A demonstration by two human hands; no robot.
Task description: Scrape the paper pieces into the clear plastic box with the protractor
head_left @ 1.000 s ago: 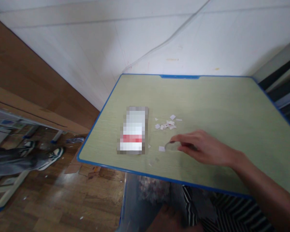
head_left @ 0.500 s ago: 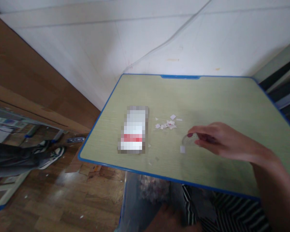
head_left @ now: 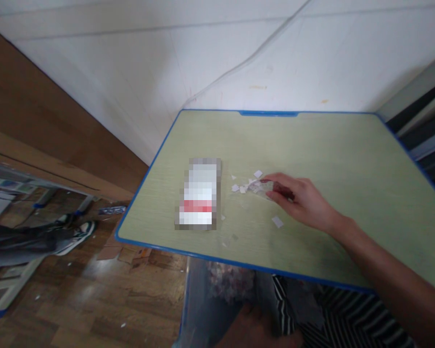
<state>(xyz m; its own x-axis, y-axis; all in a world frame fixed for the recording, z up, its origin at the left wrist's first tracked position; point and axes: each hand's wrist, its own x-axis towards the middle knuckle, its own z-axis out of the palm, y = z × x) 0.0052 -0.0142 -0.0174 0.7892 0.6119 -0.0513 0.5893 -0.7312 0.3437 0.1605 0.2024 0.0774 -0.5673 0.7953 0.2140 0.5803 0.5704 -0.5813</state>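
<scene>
My right hand (head_left: 293,193) is above the table, its thumb and fingers closed around a clear, thin plastic-looking piece (head_left: 260,188) with a dark red part. The piece's far edge reaches the small pile of white paper scraps (head_left: 242,188) and partly hides it. One paper square (head_left: 277,222) lies on the tabletop, apart from the pile, near my wrist. Below the table's front edge, my left hand (head_left: 253,324) is in shadow beside a clear bin (head_left: 194,290). Its fingers are too dim and blurred to make out.
The pale green table (head_left: 311,145) has a blue rim and stands against a white wall (head_left: 221,53). A pixelated phone-shaped object (head_left: 199,193) lies at its left. Scraps (head_left: 232,280) fill part of the bin. A person's leg and shoe (head_left: 78,237) show at left, near a large cardboard box (head_left: 58,106).
My right hand has moved left and slightly away from me, bringing the clear piece to the scraps. The paper square near it now lies uncovered. My left hand remains low by the bin.
</scene>
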